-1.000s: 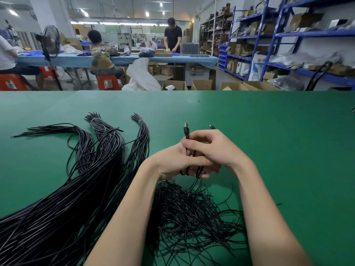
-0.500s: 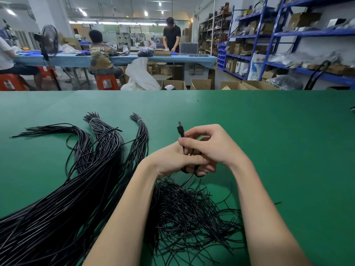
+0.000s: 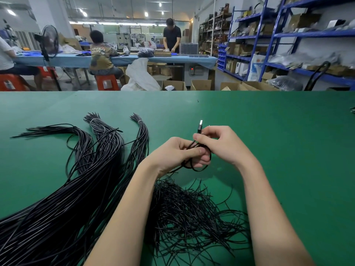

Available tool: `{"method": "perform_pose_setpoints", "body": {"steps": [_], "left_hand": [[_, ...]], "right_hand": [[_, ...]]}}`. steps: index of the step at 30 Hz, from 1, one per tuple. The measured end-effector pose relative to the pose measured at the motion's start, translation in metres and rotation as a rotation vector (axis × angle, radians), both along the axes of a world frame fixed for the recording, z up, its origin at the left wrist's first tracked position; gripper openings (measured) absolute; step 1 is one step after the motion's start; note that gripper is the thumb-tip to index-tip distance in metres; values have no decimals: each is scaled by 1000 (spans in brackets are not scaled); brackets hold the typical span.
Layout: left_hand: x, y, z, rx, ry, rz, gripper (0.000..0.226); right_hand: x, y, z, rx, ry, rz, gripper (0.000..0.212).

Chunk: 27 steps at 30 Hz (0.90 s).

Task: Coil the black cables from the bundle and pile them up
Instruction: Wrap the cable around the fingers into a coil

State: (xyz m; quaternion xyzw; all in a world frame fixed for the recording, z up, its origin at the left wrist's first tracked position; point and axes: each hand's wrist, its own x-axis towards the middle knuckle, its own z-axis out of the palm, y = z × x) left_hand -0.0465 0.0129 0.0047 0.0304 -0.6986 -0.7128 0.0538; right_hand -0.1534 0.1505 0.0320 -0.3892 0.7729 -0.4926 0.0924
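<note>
Both hands grip a thin black cable [image 3: 205,166], looped.

The black cable [image 3: 199,166] I'm coiling loops round my fingers, its silver USB plug [image 3: 200,126] sticking up; the long bundle [image 3: 80,189] fans out across the green table at left, a tangled pile [image 3: 188,214] lying beneath my wrists

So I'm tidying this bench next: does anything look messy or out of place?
Mostly the pile under the forearms: loose black strands splay out in a tangle rather than neat coils. One cable lies crosswise over the tied bundles. The left hand and right hand hold a coil normally.
</note>
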Motion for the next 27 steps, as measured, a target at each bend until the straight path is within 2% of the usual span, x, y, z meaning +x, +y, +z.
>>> {"method": "perform_pose_setpoints", "body": {"steps": [2, 6, 9, 13, 17, 23, 27], "left_hand": [[-2, 1, 1, -56, 25, 35, 17], [-5, 5, 6, -333, 67, 138, 19], [-5, 9, 8, -410, 65, 138, 20], [-2, 13, 8, -391, 29, 133, 20], [-2, 19, 9, -255, -21, 115, 27], [-7, 29, 9, 33, 12, 75, 37], [-7, 28, 12, 107, -17, 71, 37]], "right_hand": [[0, 0, 0, -1, 1, -23, 22], [-4, 0, 1, -28, 36, -117, 25], [-7, 3, 0, -53, 2, -87, 23], [-11, 15, -1, -66, -258, 96, 6], [-15, 17, -5, -30, -206, 75, 7], [-8, 3, -10, -241, -134, -22, 5], [-5, -5, -18, -307, -48, -94, 11]]}}
